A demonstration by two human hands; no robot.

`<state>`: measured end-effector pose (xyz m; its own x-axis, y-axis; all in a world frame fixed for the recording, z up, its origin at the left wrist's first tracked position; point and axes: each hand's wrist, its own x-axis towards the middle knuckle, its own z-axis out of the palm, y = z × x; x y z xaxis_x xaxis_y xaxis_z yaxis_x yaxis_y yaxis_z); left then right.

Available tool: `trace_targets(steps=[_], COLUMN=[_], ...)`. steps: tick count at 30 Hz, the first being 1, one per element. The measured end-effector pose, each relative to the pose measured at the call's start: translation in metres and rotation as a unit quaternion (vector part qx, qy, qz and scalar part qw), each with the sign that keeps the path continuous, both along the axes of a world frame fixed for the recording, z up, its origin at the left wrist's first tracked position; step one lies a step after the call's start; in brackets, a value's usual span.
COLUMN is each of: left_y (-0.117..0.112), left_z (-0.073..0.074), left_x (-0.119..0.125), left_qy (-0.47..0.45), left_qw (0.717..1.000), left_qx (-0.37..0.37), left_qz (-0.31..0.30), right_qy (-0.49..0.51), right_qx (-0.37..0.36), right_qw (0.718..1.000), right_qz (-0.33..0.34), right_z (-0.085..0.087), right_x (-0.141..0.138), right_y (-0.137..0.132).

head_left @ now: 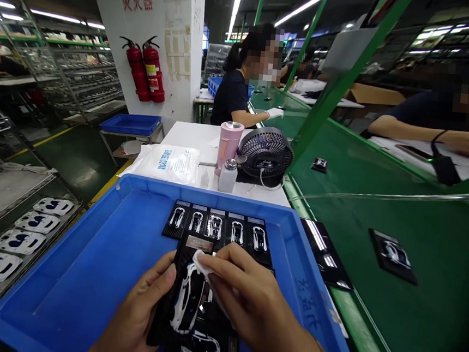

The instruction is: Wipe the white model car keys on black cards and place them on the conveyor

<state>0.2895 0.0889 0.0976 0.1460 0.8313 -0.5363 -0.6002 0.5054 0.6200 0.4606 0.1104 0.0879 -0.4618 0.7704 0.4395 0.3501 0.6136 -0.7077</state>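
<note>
My left hand (142, 294) grips the left edge of a black base carrying a white-and-black model car (188, 300), held tilted above the blue tray (75, 260). Between the fingers of my right hand (245, 286) is a white cloth (202, 262), pressed near the base's upper end, just below its small plate (199, 243). Several more model cars on black bases (216, 225) stand in a row at the tray's far side. Another model car (203, 351) lies under the held one, partly hidden by my hands.
Behind the tray, a white table bears a wipes packet (170, 162), a pink tumbler (229, 142), a small bottle (228, 176) and a fan (266, 154). A green conveyor (339, 201) on the right carries a model car (394, 255). A gloved co-worker (236, 91) sits beyond.
</note>
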Motion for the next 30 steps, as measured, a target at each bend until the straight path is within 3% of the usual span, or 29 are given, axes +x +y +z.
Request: trace_targets(steps=[6,9,14,18,21,25,30], left_y=[0.001,0.000,0.002,0.001,0.001,0.005,0.014], left_z=[0.002,0.002,0.003,0.006,0.005,-0.001,-0.013], left_x=[-0.005,-0.008,-0.019,-0.019,-0.017,-0.026,-0.029], left_qy=[-0.003,-0.003,0.010,0.034,0.036,0.012,-0.041], left_qw=[0.994,0.986,0.977,0.968,0.973,0.987,0.996], left_qx=[-0.011,-0.002,0.008,0.013,0.017,0.007,-0.015], left_qz=[-0.104,-0.167,-0.213,-0.248,-0.230,-0.158,-0.081], right_qy=[0.058,0.029,-0.028,0.016,-0.015,-0.043,0.058], right_qx=[0.005,0.008,-0.070,-0.010,0.019,-0.004,0.018], right_qw=[0.998,0.999,0.993,0.999,0.998,0.997,0.997], right_qz=[-0.007,0.023,0.087,0.051,0.056,0.066,-0.039], right_z=[0.006,0.008,0.013,0.012,0.010,0.015,0.018], right_x=[0.009,0.010,0.015,0.007,0.006,0.022,0.027], right_y=[0.008,0.010,0.007,0.011,0.013,0.012,0.015])
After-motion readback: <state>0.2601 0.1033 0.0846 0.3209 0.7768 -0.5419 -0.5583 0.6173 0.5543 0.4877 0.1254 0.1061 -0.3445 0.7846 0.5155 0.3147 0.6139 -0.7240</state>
